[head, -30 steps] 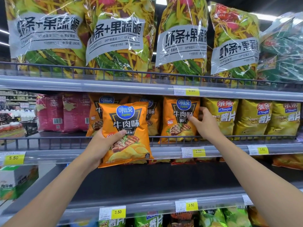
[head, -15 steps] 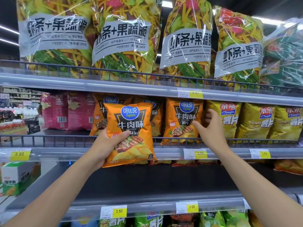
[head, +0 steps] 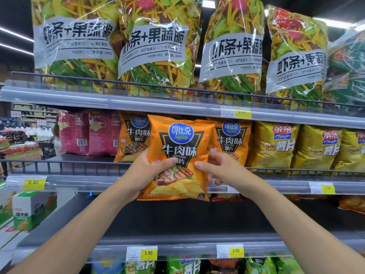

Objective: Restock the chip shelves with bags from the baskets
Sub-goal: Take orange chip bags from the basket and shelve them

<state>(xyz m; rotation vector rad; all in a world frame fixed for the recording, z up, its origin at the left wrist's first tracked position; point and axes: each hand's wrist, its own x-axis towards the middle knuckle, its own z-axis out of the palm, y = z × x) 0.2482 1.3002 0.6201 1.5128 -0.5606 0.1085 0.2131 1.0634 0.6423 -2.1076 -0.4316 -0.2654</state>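
Here, both hands hold one orange chip bag point(head: 178, 147) upright in front of the middle shelf's rail point(head: 79, 168). The left hand point(head: 145, 172) grips its edge at eight o'clock, thumb across the front; the right hand point(head: 224, 171) pinches the edge at four o'clock. Shelved orange bags point(head: 234, 142) stand behind at ten and two o'clock, with yellow bags point(head: 274, 147) toward three.

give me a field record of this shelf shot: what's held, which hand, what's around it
held item: orange beef chip bag, upright, in front of the middle shelf
left hand: grips the bag's lower left
right hand: pinches its right edge
behind it: matching orange bags on that shelf
to the right: yellow chip bags
to the left: pink bags
top shelf: large clear snack bags
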